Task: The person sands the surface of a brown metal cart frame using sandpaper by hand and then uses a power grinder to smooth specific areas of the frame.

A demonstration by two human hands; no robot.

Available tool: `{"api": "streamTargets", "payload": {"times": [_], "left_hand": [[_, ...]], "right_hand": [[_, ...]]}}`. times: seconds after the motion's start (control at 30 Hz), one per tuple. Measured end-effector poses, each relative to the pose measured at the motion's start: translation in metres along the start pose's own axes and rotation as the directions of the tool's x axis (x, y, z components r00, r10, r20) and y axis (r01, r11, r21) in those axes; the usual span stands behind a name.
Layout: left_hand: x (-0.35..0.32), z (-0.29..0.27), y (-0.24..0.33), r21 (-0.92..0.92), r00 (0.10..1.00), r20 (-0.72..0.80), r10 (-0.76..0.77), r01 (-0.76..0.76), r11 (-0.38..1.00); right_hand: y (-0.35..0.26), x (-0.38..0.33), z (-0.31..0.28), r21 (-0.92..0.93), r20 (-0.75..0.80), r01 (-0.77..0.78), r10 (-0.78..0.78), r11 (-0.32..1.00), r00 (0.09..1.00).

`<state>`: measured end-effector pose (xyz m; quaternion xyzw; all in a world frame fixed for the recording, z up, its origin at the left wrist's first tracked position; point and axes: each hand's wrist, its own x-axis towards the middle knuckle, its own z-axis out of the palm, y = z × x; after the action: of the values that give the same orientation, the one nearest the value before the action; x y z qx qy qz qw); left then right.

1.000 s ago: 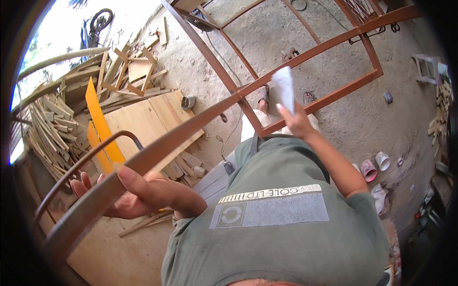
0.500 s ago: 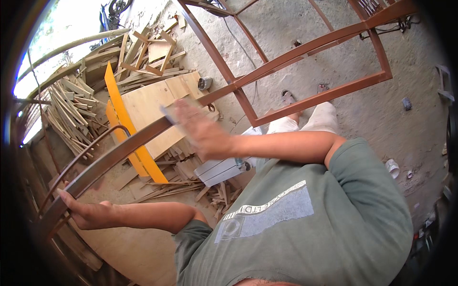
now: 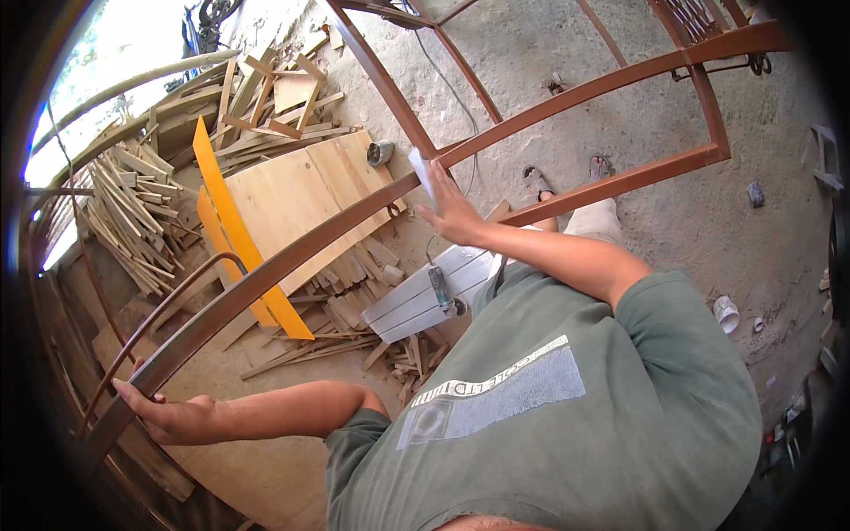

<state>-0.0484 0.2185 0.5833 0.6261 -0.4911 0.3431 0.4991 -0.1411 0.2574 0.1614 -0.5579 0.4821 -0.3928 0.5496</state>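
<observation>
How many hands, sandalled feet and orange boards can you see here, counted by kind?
Hands: 2, the left hand gripping the brown metal frame, the right hand pressing a pale sheet against it.
Sandalled feet: 2.
Orange boards: 2.
Total: 6.

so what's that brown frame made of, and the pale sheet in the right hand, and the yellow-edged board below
The brown frame looks like metal bar in matt rust-brown paint or primer: thin, straight-edged members joined at corners. The pale sheet pressed on it by the right hand looks like paper, perhaps sandpaper; too small to tell. The board is pale bare wood, grain visible, with a glossy yellow edge.
</observation>
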Motion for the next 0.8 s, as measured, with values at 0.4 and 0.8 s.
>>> {"api": "streamTargets", "payload": {"times": [0.4, 0.8], "left_hand": [[0.063, -0.054, -0.027, 0.362, 0.888, -0.027, 0.459, -0.419, 0.832], [0.025, 0.033, -0.041, -0.861, 0.839, 0.5, -0.213, 0.455, -0.228]], "right_hand": [[0.021, 0.003, 0.022, 0.181, 0.043, 0.381, -0.394, 0.907, 0.918], [-0.407, 0.086, -0.023, 0.11, 0.005, 0.991, -0.997, 0.077, 0.077]]}}
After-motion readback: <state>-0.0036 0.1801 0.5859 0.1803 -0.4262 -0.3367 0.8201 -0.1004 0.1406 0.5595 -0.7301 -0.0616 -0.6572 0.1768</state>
